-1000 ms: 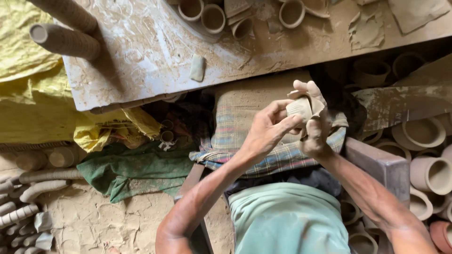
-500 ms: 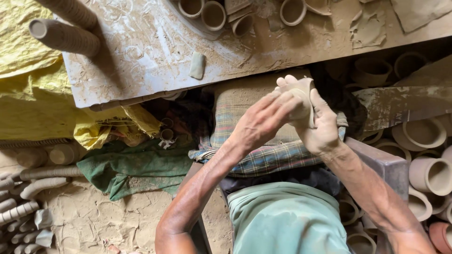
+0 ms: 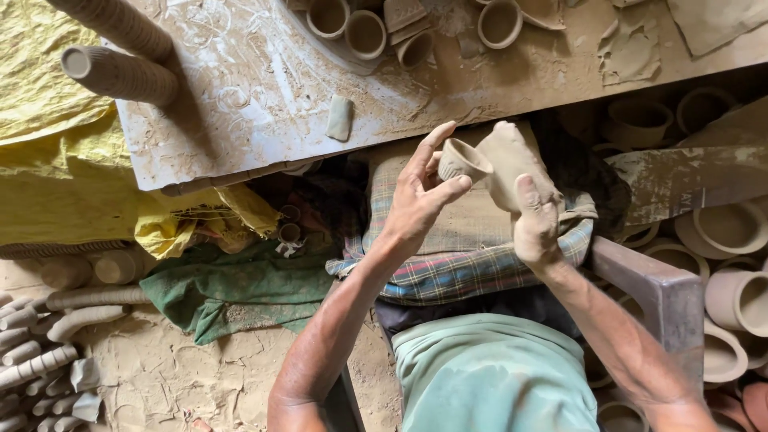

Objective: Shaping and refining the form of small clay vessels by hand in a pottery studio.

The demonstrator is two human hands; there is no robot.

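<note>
My left hand (image 3: 416, 202) pinches a small wet clay cup (image 3: 461, 159) between thumb and fingers, its mouth tilted toward me. My right hand (image 3: 534, 216), coated in clay, grips a larger grey clay lump (image 3: 506, 157) right beside the cup; whether cup and lump still touch is unclear. Both hands hover over a plaid cloth (image 3: 472, 268) on my lap, just below the edge of a clay-smeared work board (image 3: 240, 104).
Several small formed cups (image 3: 364, 32) sit at the board's top edge, and a small clay slab (image 3: 339, 117) lies on it. Stacked cup columns (image 3: 120, 74) lie at upper left over a yellow sheet (image 3: 48, 192). Clay pots (image 3: 736, 300) crowd the right side. A green cloth (image 3: 224, 288) lies on the floor at left.
Both hands were pressed together around the clay lump. Now they have drawn apart slightly, and the left hand holds a formed small cup beside the lump.
</note>
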